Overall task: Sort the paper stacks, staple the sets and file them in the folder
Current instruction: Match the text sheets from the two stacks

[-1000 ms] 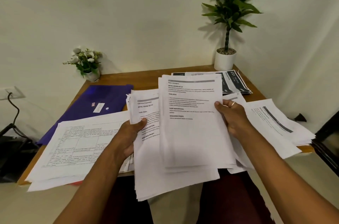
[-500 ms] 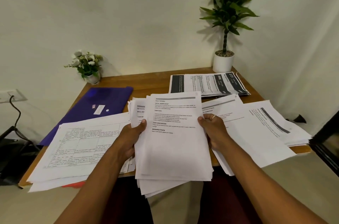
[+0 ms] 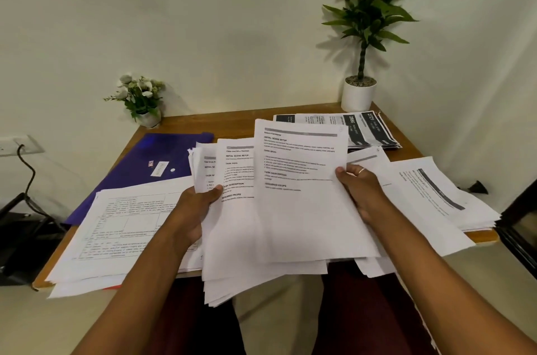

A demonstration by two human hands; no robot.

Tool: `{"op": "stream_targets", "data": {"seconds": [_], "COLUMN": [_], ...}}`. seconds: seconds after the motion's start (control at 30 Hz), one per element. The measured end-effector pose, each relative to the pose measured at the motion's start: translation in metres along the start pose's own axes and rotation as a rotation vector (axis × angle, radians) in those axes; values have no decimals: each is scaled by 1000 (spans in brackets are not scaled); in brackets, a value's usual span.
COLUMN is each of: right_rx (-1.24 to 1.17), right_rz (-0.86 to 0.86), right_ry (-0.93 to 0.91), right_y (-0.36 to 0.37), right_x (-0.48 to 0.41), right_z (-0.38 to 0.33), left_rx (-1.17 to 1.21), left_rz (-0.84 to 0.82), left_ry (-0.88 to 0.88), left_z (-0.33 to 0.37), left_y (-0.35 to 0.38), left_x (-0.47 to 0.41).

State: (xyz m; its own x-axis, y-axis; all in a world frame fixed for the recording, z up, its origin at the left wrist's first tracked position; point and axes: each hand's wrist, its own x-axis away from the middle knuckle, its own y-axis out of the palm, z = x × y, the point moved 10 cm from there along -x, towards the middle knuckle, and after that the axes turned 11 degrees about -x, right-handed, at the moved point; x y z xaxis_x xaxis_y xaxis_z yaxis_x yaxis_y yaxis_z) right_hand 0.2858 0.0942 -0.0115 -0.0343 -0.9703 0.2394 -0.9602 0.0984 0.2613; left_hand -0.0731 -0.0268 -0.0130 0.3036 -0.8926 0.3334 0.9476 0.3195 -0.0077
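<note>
Head view: left hand [image 3: 193, 209] and right hand [image 3: 360, 189] grip fanned sheets [image 3: 305, 218], their small print blurred.

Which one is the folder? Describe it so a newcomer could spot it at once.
At the far left of the wooden table, in front of the small flower pot, the folder lies flat, its near end under the stack of gridded sheets. Unlike its neighbours, it is dark purple, with a small white label.

We see matt white printed paper sheets [image 3: 305, 209], a glossy blue plastic folder [image 3: 139, 162], a smooth wooden table [image 3: 232, 122].
</note>
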Motion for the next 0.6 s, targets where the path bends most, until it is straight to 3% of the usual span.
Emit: {"op": "stream_targets", "data": {"seconds": [0.3, 0.47, 0.6], "right_rx": [495, 883, 1067], "right_rz": [163, 226, 244], "right_ry": [-202, -348, -314], "right_y": [-95, -102, -95], "right_x": [-21, -24, -25], "right_z": [-66, -58, -46], "left_rx": [-86, -134, -194], "left_rz": [50, 115, 168], "left_ry": [50, 61, 99], "left_z": [0, -16, -23], "left_y": [-16, -18, -19], "left_x": [-4, -9, -8]}}
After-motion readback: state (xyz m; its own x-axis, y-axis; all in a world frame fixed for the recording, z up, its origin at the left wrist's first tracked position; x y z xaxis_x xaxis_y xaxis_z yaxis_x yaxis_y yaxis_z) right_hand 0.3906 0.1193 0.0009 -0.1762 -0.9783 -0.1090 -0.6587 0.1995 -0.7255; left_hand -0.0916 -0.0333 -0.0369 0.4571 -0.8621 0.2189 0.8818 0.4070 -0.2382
